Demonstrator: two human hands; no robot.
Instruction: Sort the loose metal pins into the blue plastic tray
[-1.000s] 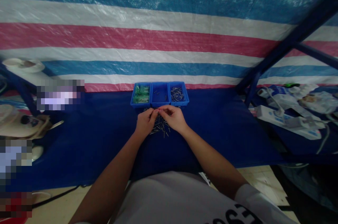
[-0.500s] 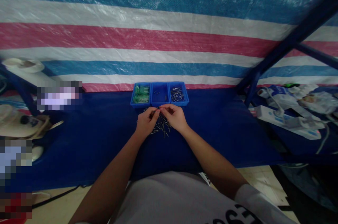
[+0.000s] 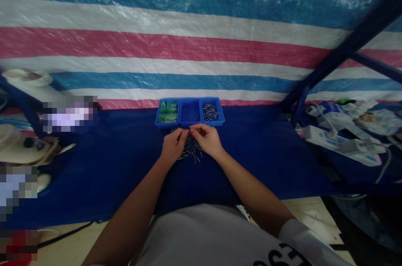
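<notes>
My left hand (image 3: 173,144) and my right hand (image 3: 207,139) meet fingertip to fingertip just in front of a blue bin (image 3: 190,124) with three compartments. Both are closed in a pinch; whatever sits between the fingertips is too small to make out. Beneath and between them lies a loose pile of thin metal pins (image 3: 194,151) on the blue table. Green pieces (image 3: 168,112) fill the bin's left compartment. A few thin pieces lie in the middle one, and many short metal pins (image 3: 211,112) are in the right one.
The blue tabletop (image 3: 257,153) runs to a striped plastic sheet (image 3: 194,48) behind. At right are a blue metal frame (image 3: 329,57), a white power strip (image 3: 342,147) and plastic bags (image 3: 385,120). White containers (image 3: 21,144) and blurred-out items stand at left.
The fingertips of my left hand have shifted very slightly and sit a little apart from the right ones. The bin and the pile look the same.
</notes>
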